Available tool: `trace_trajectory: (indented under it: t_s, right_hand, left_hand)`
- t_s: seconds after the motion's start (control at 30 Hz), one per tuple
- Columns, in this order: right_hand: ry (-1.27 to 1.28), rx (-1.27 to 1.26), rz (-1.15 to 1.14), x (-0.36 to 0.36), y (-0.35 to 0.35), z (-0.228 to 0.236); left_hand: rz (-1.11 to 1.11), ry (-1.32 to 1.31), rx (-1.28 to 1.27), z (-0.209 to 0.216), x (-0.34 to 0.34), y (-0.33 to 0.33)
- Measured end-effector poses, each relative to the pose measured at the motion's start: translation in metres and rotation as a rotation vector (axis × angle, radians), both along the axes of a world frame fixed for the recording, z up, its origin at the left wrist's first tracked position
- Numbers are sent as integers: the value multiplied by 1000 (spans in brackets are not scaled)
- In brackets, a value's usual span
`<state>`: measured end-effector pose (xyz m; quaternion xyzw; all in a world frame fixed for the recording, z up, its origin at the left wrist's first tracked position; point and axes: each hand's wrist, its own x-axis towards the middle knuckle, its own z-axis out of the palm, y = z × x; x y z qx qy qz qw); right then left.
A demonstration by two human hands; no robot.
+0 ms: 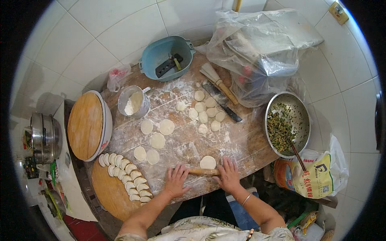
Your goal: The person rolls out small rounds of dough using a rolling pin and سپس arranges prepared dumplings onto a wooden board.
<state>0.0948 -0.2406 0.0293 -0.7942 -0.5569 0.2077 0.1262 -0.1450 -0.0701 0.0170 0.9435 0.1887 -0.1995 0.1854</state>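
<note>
A wooden rolling pin (pixel 203 171) lies crosswise near the table's front edge. My left hand (pixel 176 180) rests flat over its left end, with fingers stretched forward. My right hand (pixel 229 175) covers the other end, its fingers also spread. Just beyond the pin is a round dough wrapper (pixel 208 162). Several rolled wrappers (pixel 157 141) are spread to the left of centre. Several small dough rounds (pixel 200 107) sit in a cluster farther back. Rows of filled dumplings (pixel 130 181) line a round wooden board (pixel 107 196) at the left.
A steel bowl (pixel 306 132) of chopped filling holds chopsticks (pixel 296 152). Behind the dough rounds lie a knife (pixel 222 102) and brush (pixel 219 83). A flour cup (pixel 136 105), blue basin (pixel 145 66) and lidded pot (pixel 107 120) stand left. A flour bag (pixel 317 176) is at right.
</note>
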Motion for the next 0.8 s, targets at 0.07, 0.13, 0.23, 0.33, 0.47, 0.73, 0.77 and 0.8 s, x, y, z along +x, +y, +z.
trace_trajectory:
  t_s: [0.07, 0.13, 0.23, 0.33, 0.47, 0.73, 0.77, 0.8]
  right_hand:
    - [-24, 1, 22, -14, -18, -12]
    - [-47, 7, 38, -17, -36, -20]
    - [19, 85, -56, -9, -34, -28]
    - [-98, 57, -133, 21, 3, -31]
    - [-136, 166, -214, 75, 55, -32]
    - [-34, 255, -149, 79, 38, -43]
    - [-12, 288, -195, 78, 34, -43]
    - [12, 321, -239, 78, 31, -42]
  left_hand:
    - [39, -59, -17, -1, -14, -16]
    - [20, -73, -39, 0, -26, -25]
    - [7, -57, -20, -4, -6, -12]
    - [-23, -13, 86, 0, 64, 29]
    - [176, -141, 104, -6, 135, 73]
    - [250, -230, -27, -18, 121, -29]
    - [292, -249, -67, -14, 118, -40]
    - [280, -237, -88, -14, 113, -48]
